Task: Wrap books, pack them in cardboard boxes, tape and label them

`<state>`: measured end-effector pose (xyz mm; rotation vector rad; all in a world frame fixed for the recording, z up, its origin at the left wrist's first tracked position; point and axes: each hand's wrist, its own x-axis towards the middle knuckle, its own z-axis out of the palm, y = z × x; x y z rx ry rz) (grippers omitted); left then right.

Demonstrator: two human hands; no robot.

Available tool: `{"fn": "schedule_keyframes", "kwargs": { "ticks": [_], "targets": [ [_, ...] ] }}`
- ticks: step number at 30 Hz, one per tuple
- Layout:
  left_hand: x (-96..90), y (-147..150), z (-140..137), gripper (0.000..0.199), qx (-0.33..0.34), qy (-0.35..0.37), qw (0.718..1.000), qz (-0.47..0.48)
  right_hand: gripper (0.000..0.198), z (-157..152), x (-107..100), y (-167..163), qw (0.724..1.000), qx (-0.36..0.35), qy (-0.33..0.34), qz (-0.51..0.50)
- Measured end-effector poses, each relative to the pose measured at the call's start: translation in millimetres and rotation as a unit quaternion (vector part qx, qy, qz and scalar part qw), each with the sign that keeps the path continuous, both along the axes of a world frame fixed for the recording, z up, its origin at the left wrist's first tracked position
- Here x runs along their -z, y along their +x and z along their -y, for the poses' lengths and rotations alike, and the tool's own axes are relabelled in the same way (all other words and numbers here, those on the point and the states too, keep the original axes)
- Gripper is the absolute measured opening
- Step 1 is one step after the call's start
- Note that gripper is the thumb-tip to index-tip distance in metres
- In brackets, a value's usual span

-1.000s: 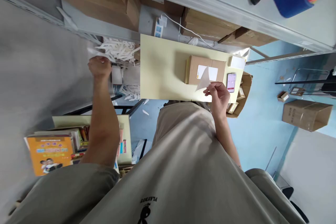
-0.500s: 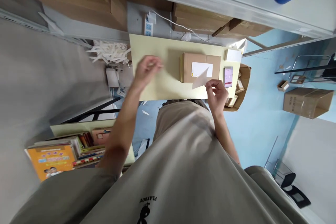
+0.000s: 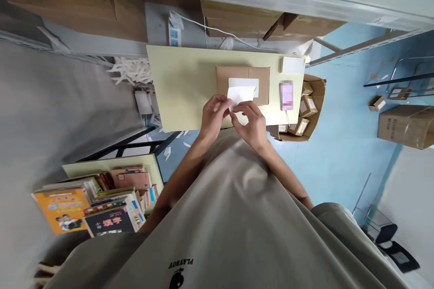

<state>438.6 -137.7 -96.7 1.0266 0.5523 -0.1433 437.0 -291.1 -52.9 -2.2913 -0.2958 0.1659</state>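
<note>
A small white paper sheet (image 3: pixel 241 94), likely a sticker label, is held up above the near side of a brown cardboard box (image 3: pixel 223 80). Fingers of my left hand (image 3: pixel 213 116) pinch the sheet's lower left corner. Right beside them, my right hand (image 3: pixel 251 123) is closed on its near edge, fingertips close to those of the left. On top of the box lies a white label (image 3: pixel 244 82), partly covered by the held sheet. The box rests on a pale yellow table (image 3: pixel 183 99).
A phone (image 3: pixel 286 95) with a cable and a white stack or box (image 3: pixel 292 65) sit on the table's right side. Beyond that edge is an open carton (image 3: pixel 315 122) of small boxes. Books (image 3: pixel 64 207) stand at lower left; a power strip (image 3: pixel 175 35) is behind the table.
My left hand has come from the left side of the table to the paper sheet and now pinches it. The right hand has moved left with the sheet. The view has shifted slightly.
</note>
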Motion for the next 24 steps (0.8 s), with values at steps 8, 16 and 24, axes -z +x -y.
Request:
{"fn": "schedule_keyframes", "kwargs": {
  "ticks": [8, 16, 24],
  "targets": [
    [11.6, -5, 18, 0.056, -0.062, 0.028, 0.997, -0.032, 0.027, 69, 28, 35, 0.991, 0.089, 0.08, -0.059],
    [9.4, -13, 29, 0.051, -0.059, 0.038, 0.996, -0.047, 0.052, 113, 69, 55, 0.943, 0.096, 0.172, -0.269],
    [8.9, -21, 47, 0.048, -0.064, 0.037, 0.996, -0.051, 0.06, 117, 77, 50, 0.924, 0.087, 0.204, -0.312]
  ]
}}
